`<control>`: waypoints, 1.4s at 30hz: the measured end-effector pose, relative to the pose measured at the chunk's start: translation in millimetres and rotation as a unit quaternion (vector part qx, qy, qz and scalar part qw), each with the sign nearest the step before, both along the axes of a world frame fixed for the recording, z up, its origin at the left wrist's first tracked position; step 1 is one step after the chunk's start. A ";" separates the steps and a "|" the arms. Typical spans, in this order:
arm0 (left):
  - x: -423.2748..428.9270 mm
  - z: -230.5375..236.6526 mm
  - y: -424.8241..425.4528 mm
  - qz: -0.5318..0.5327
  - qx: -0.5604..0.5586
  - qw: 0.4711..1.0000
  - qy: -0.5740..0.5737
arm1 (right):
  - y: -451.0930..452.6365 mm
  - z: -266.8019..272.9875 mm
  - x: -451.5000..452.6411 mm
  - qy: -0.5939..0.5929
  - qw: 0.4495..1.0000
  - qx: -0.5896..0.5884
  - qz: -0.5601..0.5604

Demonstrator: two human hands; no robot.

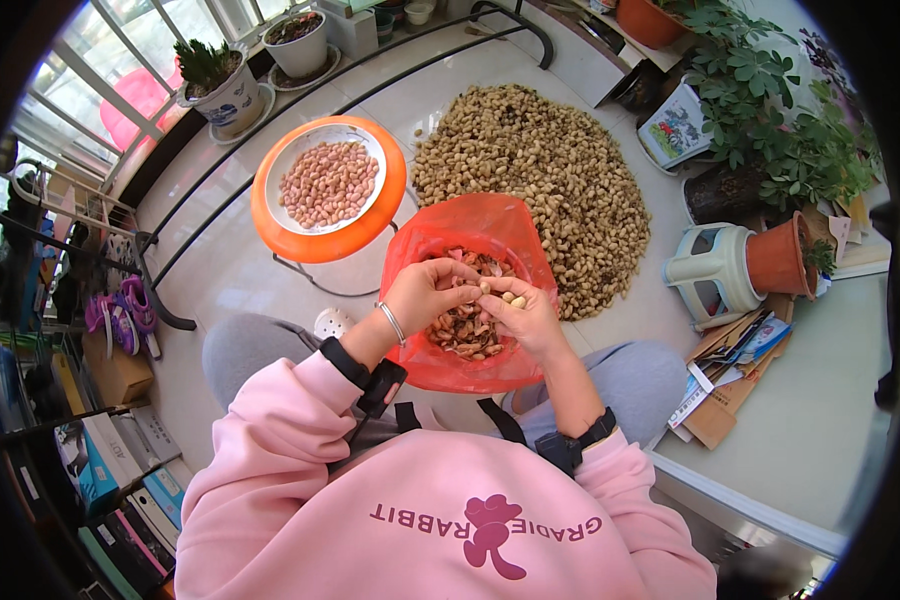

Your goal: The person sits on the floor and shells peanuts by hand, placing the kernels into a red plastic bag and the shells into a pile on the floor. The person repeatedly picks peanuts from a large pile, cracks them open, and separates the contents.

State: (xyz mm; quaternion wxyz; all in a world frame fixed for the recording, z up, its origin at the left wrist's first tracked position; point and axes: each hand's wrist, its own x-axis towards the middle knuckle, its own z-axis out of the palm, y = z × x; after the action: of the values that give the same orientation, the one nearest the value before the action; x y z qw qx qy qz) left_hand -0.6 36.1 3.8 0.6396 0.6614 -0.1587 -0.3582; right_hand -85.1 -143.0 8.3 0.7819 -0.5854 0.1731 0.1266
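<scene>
Over a red plastic bag [469,221], my left hand [424,292] and my right hand [529,319] meet at the fingertips. Between them they pinch a small peanut [484,288]. More unshelled peanuts [514,299] rest in the curled fingers of my right hand. Broken peanut shells [465,334] fill the bag's open mouth, partly hidden by my hands. Just beyond the bag, a large heap of unshelled peanuts [525,157] spreads over the floor. Left of it, a white plate [273,184] holds shelled pink peanuts [328,184] on an orange round stool [330,251].
A black metal rail frame [330,109] runs along the left and back. Potted plants [225,97] line the window side. On the right are a pale plastic stool [709,262], a terracotta pot [780,255] and flattened cardboard [727,405]. Shelved boxes [112,457] stand at left.
</scene>
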 end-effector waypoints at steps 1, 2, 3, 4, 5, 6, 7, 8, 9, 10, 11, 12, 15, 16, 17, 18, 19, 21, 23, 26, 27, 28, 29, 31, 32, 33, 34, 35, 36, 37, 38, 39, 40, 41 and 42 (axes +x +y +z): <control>-1.8 -0.3 -1.4 0.010 0.001 1.000 0.006 | 0.7 0.4 -0.4 0.002 1.000 -0.006 -0.008; -2.9 0.3 -1.6 0.008 0.010 0.998 -0.065 | 0.5 1.0 -1.2 0.008 0.999 -0.034 -0.013; -3.9 1.5 -1.3 0.004 0.030 0.991 -0.130 | 1.0 1.0 -1.2 -0.005 0.999 -0.047 -0.009; -5.3 2.9 -1.4 0.000 0.057 0.980 -0.190 | 1.4 1.0 -1.4 -0.017 0.998 -0.059 -0.006; -6.9 4.5 -1.8 0.000 0.051 0.980 -0.191 | 1.6 1.0 -1.4 -0.026 0.997 -0.069 -0.005; -8.2 5.9 -2.3 0.000 0.051 0.981 -0.189 | 1.5 1.0 -1.5 -0.031 0.997 -0.072 -0.005; -8.9 7.1 -3.0 0.001 0.041 0.981 -0.192 | 1.3 0.9 -1.4 -0.032 0.997 -0.072 -0.006; -8.3 8.0 -3.9 0.000 0.048 0.979 -0.196 | 0.8 0.8 -1.4 -0.029 0.997 -0.065 -0.008; -7.7 8.6 -4.7 0.001 0.044 0.977 -0.207 | 0.2 0.7 -1.3 -0.018 0.998 -0.064 -0.008; -7.4 8.8 -5.2 0.002 0.051 0.976 -0.211 | -0.5 0.5 -1.3 -0.002 0.998 -0.055 -0.008; -7.1 8.6 -5.6 0.003 0.048 0.976 -0.214 | -1.3 0.1 -1.5 0.015 0.999 -0.047 -0.008; -7.2 8.1 -5.8 0.004 0.055 0.976 -0.211 | -1.1 -0.9 -1.3 0.003 0.998 -0.059 -0.003; -7.1 5.9 -5.7 -0.001 0.074 0.976 -0.204 | 1.4 -4.8 -1.4 -0.021 0.996 -0.088 0.005; -6.9 5.0 -5.8 -0.005 0.082 0.975 -0.205 | 2.5 -6.2 -1.6 -0.024 0.995 -0.095 0.004; -6.7 4.3 -6.1 -0.005 0.078 0.975 -0.206 | 3.4 -7.4 -1.7 -0.019 0.995 -0.095 0.001; -6.6 3.4 -6.4 -0.006 0.077 0.975 -0.210 | 3.6 -8.3 -1.8 -0.027 0.994 -0.105 0.004; -6.4 2.8 -6.9 -0.006 0.077 0.973 -0.216 | 3.9 -8.9 -2.1 -0.029 0.994 -0.107 0.006; -6.7 1.3 -8.8 -0.006 0.078 0.983 -0.168 | 5.0 -9.5 -2.3 -0.022 0.995 -0.100 0.003; -6.1 -0.1 -10.5 -0.010 0.074 0.988 -0.133 | 6.2 -9.3 -2.2 0.000 0.997 -0.074 -0.010; -5.5 -3.3 -12.1 -0.015 0.055 0.993 -0.100 | 5.5 -7.9 -3.1 0.017 0.998 -0.064 -0.014; -5.5 -4.9 -12.5 -0.015 0.045 0.995 -0.091 | 5.5 -7.8 -3.6 0.019 0.998 -0.060 -0.015; -5.3 -6.8 -12.5 -0.014 0.035 0.996 -0.075 | 5.7 -8.0 -4.2 0.021 0.998 -0.055 -0.016; -5.2 -8.8 -12.5 -0.016 0.037 0.996 -0.079 | 5.7 -8.4 -4.8 0.024 0.998 -0.048 -0.018; -5.0 -12.8 -12.5 -0.021 0.036 0.996 -0.072 | 6.2 -9.9 -5.9 0.031 0.998 -0.041 -0.021; -4.9 -14.6 -12.9 -0.023 0.034 0.997 -0.065 | 6.2 -10.8 -6.5 0.034 0.998 -0.037 -0.023; -4.8 -16.1 -13.5 -0.024 0.027 0.998 -0.055 | 5.8 -11.6 -6.7 0.032 0.999 -0.031 -0.025; -5.1 -17.2 -14.1 -0.026 0.029 0.999 -0.038 | 5.1 -12.2 -6.7 0.031 0.999 -0.024 -0.028; -5.4 -17.9 -14.5 -0.017 0.018 0.999 -0.047 | 4.4 -12.8 -6.5 0.029 0.999 -0.018 -0.030; -5.1 -18.0 -14.7 -0.009 0.016 0.999 -0.050 | 3.5 -13.0 -5.4 0.024 0.999 -0.006 -0.031; -5.3 -18.0 -14.9 -0.001 0.014 0.998 -0.054 | 2.4 -13.0 -4.6 0.020 0.999 0.005 -0.032; -5.1 -17.7 -14.8 -0.002 0.017 0.999 -0.050 | 1.3 -12.8 -3.7 0.022 0.999 0.015 -0.038; -4.9 -17.3 -14.4 -0.003 0.020 0.999 -0.047 | 0.7 -12.6 -2.9 0.016 0.999 0.007 -0.034; -4.8 -17.0 -14.1 -0.003 0.023 0.999 -0.042 | 0.9 -12.5 -2.6 0.018 0.999 0.000 -0.035; -4.7 -16.8 -13.9 -0.007 0.017 0.998 -0.060 | 1.2 -12.4 -2.4 0.027 0.999 -0.002 -0.037; -4.9 -16.7 -13.7 -0.010 0.012 0.997 -0.075 | 1.9 -12.4 -2.4 0.014 0.999 -0.009 -0.037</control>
State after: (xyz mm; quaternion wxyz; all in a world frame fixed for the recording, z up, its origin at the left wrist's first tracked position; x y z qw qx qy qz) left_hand -5.4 22.5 -12.9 0.6143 0.6923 -0.2090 -0.3156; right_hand -87.5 -141.1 -4.1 0.7780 -0.5840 0.2071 0.1038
